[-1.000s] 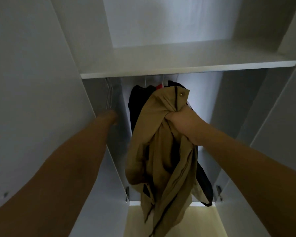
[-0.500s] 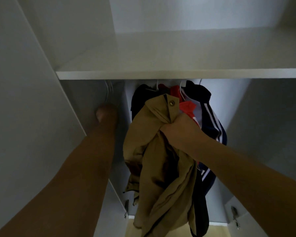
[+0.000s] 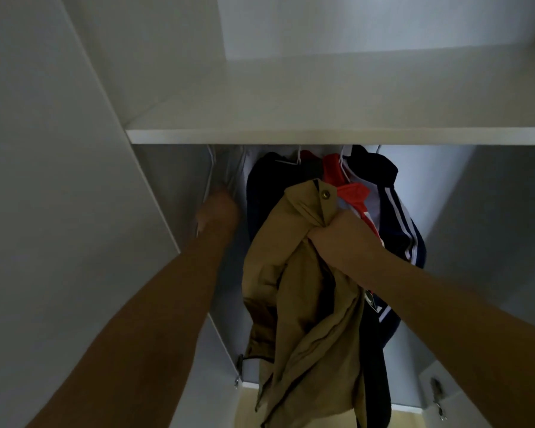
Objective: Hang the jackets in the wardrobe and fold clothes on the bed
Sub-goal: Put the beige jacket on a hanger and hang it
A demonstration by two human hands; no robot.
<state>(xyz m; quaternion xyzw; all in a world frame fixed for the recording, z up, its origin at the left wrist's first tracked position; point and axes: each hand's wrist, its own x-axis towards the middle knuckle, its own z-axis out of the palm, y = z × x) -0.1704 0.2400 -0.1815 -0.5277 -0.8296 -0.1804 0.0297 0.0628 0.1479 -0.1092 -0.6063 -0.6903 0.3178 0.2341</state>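
Tan jacket (image 3: pixel 303 273) hangs bunched from the clenched right hand (image 3: pixel 337 239), just below the wardrobe shelf (image 3: pixel 322 137) and in front of dark jackets on hangers (image 3: pixel 380 205). Left hand (image 3: pixel 218 211) reaches under that shelf; its grasp cannot be told.

Right hand (image 3: pixel 337 239) fisted around bunched tan jacket (image 3: pixel 303 304), left hand (image 3: pixel 218 213) at empty white hangers (image 3: pixel 223 171) inside wardrobe (image 3: pixel 322 137).
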